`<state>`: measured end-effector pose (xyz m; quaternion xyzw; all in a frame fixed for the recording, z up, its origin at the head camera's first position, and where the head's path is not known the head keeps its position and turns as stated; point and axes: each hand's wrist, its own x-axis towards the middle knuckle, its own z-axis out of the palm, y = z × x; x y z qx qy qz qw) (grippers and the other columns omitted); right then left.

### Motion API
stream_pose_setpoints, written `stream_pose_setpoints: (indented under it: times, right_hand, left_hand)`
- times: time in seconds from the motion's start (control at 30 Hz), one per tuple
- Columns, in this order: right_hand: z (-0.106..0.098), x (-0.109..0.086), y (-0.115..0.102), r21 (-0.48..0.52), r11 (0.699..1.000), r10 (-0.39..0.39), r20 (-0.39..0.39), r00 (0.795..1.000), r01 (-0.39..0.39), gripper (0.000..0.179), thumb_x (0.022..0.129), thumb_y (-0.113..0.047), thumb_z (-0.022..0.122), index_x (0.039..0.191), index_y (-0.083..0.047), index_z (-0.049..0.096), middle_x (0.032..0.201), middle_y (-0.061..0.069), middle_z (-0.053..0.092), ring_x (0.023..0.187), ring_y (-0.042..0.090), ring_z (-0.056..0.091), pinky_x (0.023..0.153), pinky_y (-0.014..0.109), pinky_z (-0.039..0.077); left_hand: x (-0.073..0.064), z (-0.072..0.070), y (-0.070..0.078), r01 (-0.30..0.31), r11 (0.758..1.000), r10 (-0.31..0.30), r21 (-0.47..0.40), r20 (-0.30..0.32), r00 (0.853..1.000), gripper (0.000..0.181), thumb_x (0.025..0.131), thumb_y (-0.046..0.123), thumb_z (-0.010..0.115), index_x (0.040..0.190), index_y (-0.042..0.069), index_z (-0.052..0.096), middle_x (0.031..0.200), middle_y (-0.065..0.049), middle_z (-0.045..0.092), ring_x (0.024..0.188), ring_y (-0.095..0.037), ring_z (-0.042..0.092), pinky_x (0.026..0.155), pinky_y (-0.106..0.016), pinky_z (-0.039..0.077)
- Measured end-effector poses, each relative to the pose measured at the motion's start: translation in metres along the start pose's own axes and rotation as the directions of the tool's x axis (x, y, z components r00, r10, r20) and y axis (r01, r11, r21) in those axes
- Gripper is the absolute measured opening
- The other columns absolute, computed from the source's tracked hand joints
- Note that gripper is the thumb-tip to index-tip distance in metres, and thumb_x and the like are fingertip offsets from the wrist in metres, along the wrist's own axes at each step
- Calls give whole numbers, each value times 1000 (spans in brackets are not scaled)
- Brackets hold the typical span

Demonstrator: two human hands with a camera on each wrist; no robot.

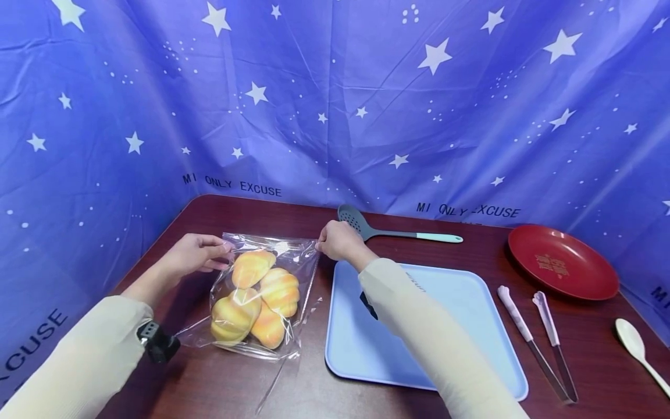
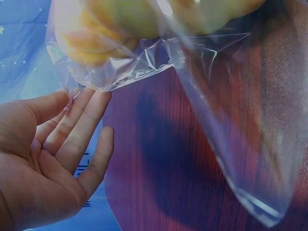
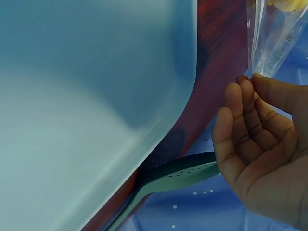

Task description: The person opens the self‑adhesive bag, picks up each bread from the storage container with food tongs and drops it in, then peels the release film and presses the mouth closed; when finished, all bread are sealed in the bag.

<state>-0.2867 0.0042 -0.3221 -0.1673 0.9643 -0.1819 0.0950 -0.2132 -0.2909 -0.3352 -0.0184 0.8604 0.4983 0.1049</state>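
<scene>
A clear plastic bag (image 1: 306, 265) with several shell-shaped, yellow-orange bread rolls (image 1: 280, 291) inside is at the left part of the table. My left hand (image 1: 196, 255) pinches its upper left edge between thumb and fingertips; in the left wrist view the little finger stands free of the film. At the upper right corner, my right hand (image 1: 342, 241) pinches the plastic. The right wrist view shows that hand's thumb (image 3: 276, 94) against the index fingertip, with the film between them. A loose flap of the bag hangs at its lower left.
Right of the bag lies a light blue tray (image 1: 387, 349), under my right forearm. Behind it rests a slotted skimmer (image 1: 389, 234). Farther right are metal tongs (image 1: 544, 361) with white handles, a red plate (image 1: 581, 262) and a white spoon (image 1: 633, 343). A starry blue curtain (image 1: 293, 70) surrounds the table.
</scene>
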Motion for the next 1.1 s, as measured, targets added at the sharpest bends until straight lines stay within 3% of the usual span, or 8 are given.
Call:
stream_pose_setpoints:
  times: [0.17, 0.3, 0.47, 0.53, 0.63, 0.77, 0.87, 1.1]
  right_hand:
    - [0, -2, 2, 4, 1000, -30, 23, 999, 30, 20, 102, -24, 65, 104, -9, 80, 90, 1, 73, 81, 16, 61, 68, 29, 48]
    - [-5, -6, 6, 24, 997, -68, 23, 997, 68, 27, 101, -25, 65, 116, -5, 76, 110, 6, 75, 101, 21, 65, 85, 34, 53]
    - [-20, -16, 15, 36, 989, -141, -45, 989, 142, 31, 100, -25, 66, 122, -3, 72, 117, 9, 73, 111, 26, 65, 96, 40, 51]
    - [-27, -21, 20, 16, 985, -168, -66, 984, 170, 31, 100, -25, 65, 121, -4, 73, 116, 9, 73, 110, 26, 65, 96, 41, 51]
    - [-38, -32, 30, 3, 982, -186, -81, 979, 187, 31, 101, -27, 64, 123, -7, 73, 117, 9, 73, 110, 26, 66, 96, 44, 51]
    - [-52, -49, 42, 25, 977, -208, -115, 971, 212, 31, 101, -26, 64, 124, -6, 72, 118, 10, 72, 110, 26, 67, 95, 45, 52]
    - [-61, -61, 51, 25, 968, -242, -165, 956, 249, 30, 101, -24, 65, 123, -5, 72, 115, 10, 72, 108, 27, 67, 94, 46, 53]
    - [-75, -91, 74, -18, 956, -287, -276, 917, 294, 30, 101, -23, 65, 124, -4, 71, 121, 12, 69, 115, 31, 65, 98, 50, 50]
  left_hand:
    - [3, -2, -3, 20, 1000, -20, 1, 26, 999, 47, 108, 20, 51, 136, -17, 47, 118, -28, 69, 90, -21, 75, 90, -47, 57]
    - [3, -6, -7, 12, 1000, -12, 9, 39, 999, 56, 110, 27, 45, 144, -17, 37, 124, -29, 65, 99, -26, 74, 86, -40, 58]
    - [-4, -11, -7, -59, 991, 66, 118, -48, 997, 54, 111, 28, 43, 143, -15, 41, 122, -31, 66, 102, -34, 72, 78, -38, 59]
    - [-8, -12, -6, -100, 966, 126, 240, -97, 987, 50, 110, 28, 46, 140, -12, 48, 118, -31, 67, 101, -39, 71, 81, -45, 58]
    - [-13, -16, -2, -148, 886, 234, 439, -147, 961, 44, 108, 29, 51, 135, -5, 57, 120, -31, 66, 109, -48, 65, 89, -59, 51]
    - [-18, -21, 3, -178, 798, 335, 576, -178, 925, 40, 106, 31, 54, 131, 1, 62, 124, -32, 64, 115, -55, 57, 92, -68, 43]
    - [-23, -22, 7, -187, 774, 368, 604, -190, 910, 38, 106, 31, 54, 130, 3, 63, 120, -31, 66, 111, -53, 60, 89, -68, 44]
    - [-29, -24, 11, -177, 745, 383, 643, -195, 903, 39, 106, 33, 52, 132, 5, 62, 120, -31, 66, 109, -53, 61, 87, -67, 45]
